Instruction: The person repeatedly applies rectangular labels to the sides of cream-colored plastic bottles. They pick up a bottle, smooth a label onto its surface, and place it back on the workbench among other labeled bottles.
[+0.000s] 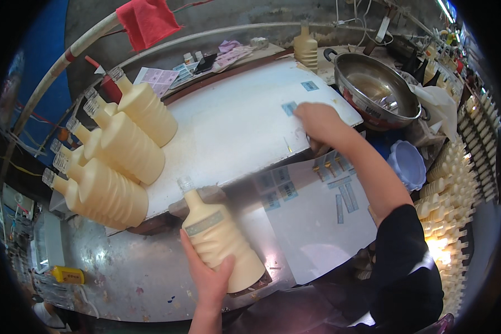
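My left hand (210, 281) is wrapped round the lower side of a cream-coloured ribbed bottle (234, 249), which leans with its clear-capped neck pointing away from me. A greyish patterned strip (204, 223) runs across the bottle's shoulder. Over the far right part of the white board (222, 122), my right hand (321, 123) has its fingers curled in, the tips at the edge of a small blue label (289, 108). Whether the label is lifted off the board is hard to see. Another blue label (309, 86) lies a little farther back.
Several cream bottles (129, 147) stand on the board's left side. A sheet with labels and strips (312, 239) lies at front right. A metal pan (376, 83) and lilac basin (407, 165) are to the right. One bottle (305, 49) stands at the back.
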The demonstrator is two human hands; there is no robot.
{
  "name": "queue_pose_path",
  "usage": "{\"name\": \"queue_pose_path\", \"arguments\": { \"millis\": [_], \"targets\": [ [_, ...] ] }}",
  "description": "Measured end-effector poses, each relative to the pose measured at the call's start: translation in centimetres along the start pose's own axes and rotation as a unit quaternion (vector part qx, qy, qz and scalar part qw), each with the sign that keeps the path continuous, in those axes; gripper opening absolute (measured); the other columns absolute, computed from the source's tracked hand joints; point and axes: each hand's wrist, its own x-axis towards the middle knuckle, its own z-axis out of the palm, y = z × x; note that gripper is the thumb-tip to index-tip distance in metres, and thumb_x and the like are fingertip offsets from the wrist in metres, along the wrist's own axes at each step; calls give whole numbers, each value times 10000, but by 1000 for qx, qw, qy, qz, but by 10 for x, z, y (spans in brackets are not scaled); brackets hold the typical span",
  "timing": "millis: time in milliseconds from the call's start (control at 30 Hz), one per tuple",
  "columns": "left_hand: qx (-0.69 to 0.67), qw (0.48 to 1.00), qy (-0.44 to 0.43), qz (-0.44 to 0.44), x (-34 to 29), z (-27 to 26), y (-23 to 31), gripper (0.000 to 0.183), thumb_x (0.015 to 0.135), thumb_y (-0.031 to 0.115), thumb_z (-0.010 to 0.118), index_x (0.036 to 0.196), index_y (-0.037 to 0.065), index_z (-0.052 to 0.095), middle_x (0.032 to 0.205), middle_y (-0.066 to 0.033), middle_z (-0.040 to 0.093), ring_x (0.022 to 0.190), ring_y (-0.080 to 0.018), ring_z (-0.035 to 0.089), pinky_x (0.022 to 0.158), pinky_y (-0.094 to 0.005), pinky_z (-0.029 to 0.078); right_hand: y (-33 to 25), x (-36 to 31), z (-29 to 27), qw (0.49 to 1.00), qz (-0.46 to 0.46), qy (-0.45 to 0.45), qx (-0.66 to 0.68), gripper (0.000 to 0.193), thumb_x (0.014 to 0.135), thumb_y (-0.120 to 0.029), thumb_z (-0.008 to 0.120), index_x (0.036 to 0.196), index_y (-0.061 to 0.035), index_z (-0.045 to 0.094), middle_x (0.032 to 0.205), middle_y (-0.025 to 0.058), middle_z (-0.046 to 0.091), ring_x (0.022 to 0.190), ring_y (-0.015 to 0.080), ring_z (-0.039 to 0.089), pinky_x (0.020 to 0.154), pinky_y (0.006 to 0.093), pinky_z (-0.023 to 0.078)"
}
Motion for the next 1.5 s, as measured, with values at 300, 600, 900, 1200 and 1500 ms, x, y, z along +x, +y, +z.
{"name": "queue_pose_path", "arguments": {
  "millis": [300, 600, 900, 1200, 1500],
  "targets": [
    [55, 998, 16, -5, -2, 0, 0, 1074, 789, 111, 741, 1658, 58, 113, 1543, -226, 405, 1368, -320, 483, 1153, -409, 392, -30, -60, -20, 985, -27, 91, 142, 337, 895, -67, 567, 1190, -71, 729, 1209, 136, 696, 1015, 349, 688, 899, 428, 551],
    [-10, 998, 59, 34, -37, -6, -32, 705, 941, 120, 636, 1551, -25, 315, 1496, -217, 440, 1317, -295, 513, 1110, -412, 423, -65, -98, 2, 970, -88, 224, -27, 294, 814, 13, 629, 1108, -4, 642, 1070, 103, 687, 756, 305, 714, 655, 389, 570],
    [172, 967, 112, 154, -65, -16, -22, 600, 867, 107, 729, 1419, 21, 511, 1372, -193, 504, 1241, -337, 512, 1022, -419, 449, -66, -97, -11, 962, -66, 257, 68, 89, 890, -90, 693, 941, -40, 746, 850, 77, 745, 725, 251, 722, 653, 345, 564],
    [371, 782, 155, 476, -61, 2, 17, 423, 730, 165, 869, 1108, 132, 681, 1254, -136, 552, 1119, -341, 544, 943, -433, 467, -219, -185, -98, 578, 156, -197, 777, 363, 1007, -198, 617, 1235, 80, 673, 844, 84, 727, 519, 106, 595, 459, 219, 439],
    [283, 844, 128, 437, -88, -20, 17, 192, 714, 1, 808, 864, 79, 719, 912, -77, 629, 822, -274, 602, 727, -365, 494, -259, -235, -91, 558, 155, -146, 802, 390, 939, -48, 627, 1321, 26, 653, 1113, 104, 721, 589, 80, 592, 504, 225, 480]
  ]
}}
